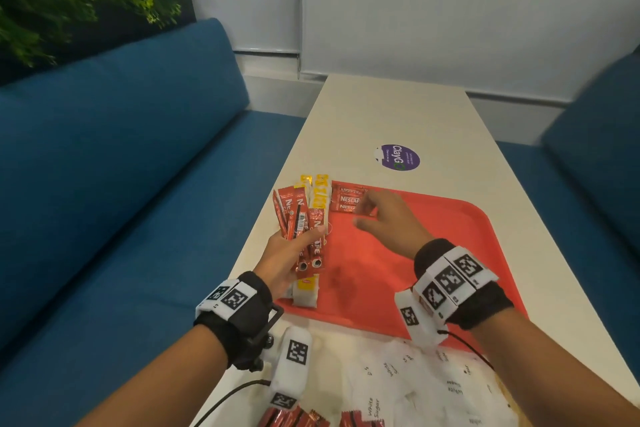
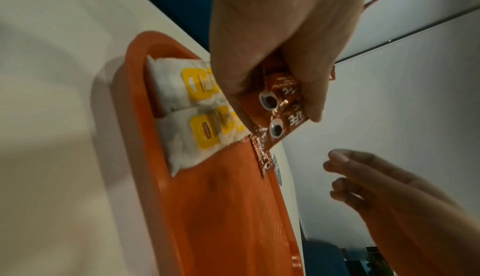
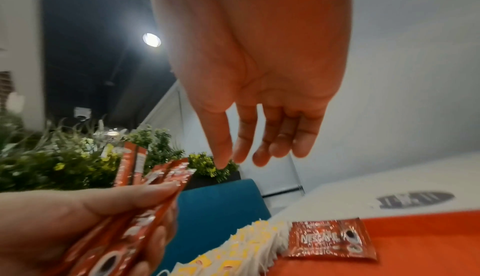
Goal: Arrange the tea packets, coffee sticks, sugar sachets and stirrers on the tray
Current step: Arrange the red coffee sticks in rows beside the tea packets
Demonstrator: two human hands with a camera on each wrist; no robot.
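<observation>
The left hand (image 1: 282,258) grips a bunch of thin, shiny red coffee sticks (image 1: 298,218). They look light, bendy and slippery; pinch one near its end. The right hand (image 1: 388,224) hangs open, holding nothing, over the flat red plastic tray (image 1: 433,236).

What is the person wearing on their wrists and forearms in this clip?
Both forearms are bare, no sleeves. The left hand and right hand are ungloved. Each wrist carries a black fabric wristband with white blocks printed with black square tag markers. A thin black cable trails from the left mount.
</observation>
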